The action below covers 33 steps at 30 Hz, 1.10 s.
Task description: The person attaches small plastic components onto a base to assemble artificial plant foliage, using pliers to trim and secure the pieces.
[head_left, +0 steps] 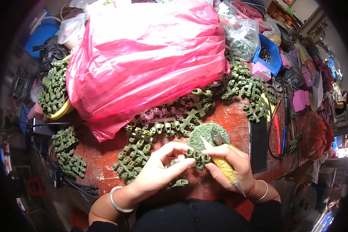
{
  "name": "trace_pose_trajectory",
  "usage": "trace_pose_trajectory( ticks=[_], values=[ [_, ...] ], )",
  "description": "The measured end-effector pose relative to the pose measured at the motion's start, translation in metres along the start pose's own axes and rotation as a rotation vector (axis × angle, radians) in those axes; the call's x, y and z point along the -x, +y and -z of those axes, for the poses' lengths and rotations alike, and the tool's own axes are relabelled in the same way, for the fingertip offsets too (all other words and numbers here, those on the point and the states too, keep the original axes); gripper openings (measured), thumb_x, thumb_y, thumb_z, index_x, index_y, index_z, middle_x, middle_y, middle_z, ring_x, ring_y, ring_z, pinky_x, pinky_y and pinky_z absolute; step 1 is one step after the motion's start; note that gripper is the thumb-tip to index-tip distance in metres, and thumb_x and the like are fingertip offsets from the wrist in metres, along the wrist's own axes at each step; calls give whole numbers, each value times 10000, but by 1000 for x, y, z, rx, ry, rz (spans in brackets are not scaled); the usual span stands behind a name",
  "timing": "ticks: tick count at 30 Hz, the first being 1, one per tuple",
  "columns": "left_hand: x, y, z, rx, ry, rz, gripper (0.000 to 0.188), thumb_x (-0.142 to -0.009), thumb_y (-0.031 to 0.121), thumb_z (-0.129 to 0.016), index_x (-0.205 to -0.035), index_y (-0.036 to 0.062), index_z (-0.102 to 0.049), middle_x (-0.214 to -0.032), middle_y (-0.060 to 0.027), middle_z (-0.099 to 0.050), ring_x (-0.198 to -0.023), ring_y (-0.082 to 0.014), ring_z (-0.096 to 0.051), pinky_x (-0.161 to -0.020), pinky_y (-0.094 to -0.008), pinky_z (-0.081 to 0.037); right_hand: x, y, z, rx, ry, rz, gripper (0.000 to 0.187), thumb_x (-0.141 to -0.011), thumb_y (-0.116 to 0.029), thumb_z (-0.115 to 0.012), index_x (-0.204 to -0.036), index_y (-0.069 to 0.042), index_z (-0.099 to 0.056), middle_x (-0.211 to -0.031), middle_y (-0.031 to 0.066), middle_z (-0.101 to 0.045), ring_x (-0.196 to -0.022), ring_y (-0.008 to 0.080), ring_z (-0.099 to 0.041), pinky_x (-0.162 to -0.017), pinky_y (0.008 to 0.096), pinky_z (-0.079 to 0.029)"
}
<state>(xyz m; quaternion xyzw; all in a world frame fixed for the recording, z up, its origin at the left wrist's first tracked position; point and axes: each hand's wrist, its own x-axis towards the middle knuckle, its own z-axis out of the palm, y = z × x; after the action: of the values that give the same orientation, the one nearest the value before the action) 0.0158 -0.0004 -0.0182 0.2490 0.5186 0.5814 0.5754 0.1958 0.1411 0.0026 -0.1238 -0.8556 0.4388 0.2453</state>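
My left hand [162,166] pinches the left side of a small green cluster of cup-shaped pieces [198,157]. The right-hand side of that cluster is touched by the fingertips of my right hand [230,164]. Lying across the right palm is a pointed hand tool with a yellow-wrapped grip [225,167], its pale tip aimed up and left. A dark metal jaw-like tool end [218,138] shows just beyond the right fingers; whether the hand holds it is unclear. Behind both hands sits a round, rough green pad [199,133]. One loose green piece [179,183] lies below the left fingers.
A large pink plastic bag [147,65] fills the back of the red worktable [236,116]. Green branched pieces [133,156] lie around it, with more in a yellow-rimmed container [62,110]. At right are a black strip [258,145], a red pen-like tool [277,133] and a blue bin [272,54].
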Motion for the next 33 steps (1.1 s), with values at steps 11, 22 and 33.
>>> trace_pose_trajectory(
  ticks=[11,22,33],
  values=[
    [7,1,2,-215,-292,-104,216,-926,86,-760,-1120,50,-674,-996,12,-672,-927,-55,-608,-821,-238,-501,-2,2,11,-182,-106,-117,293,-895,-12,-710,-1187,-11,-681,-991,145,-719,-870,260,-717,-768,321,-551],
    [7,-3,5,-137,-120,-27,180,-948,52,-720,-1063,62,-582,-1006,3,-627,-902,-55,-595,-819,-234,-492,-2,4,7,-17,42,-78,610,-1029,-522,-539,-1269,27,-656,-970,145,-675,-836,229,-684,-761,316,-535],
    [2,3,15,173,-5,41,140,-962,110,-709,-1023,108,-584,-884,7,-702,-593,13,-502,-461,-161,-309,-1,4,12,233,244,102,298,-911,-85,-741,-1184,26,-697,-904,120,-670,-713,207,-606,-651,316,-504]
  ],
)
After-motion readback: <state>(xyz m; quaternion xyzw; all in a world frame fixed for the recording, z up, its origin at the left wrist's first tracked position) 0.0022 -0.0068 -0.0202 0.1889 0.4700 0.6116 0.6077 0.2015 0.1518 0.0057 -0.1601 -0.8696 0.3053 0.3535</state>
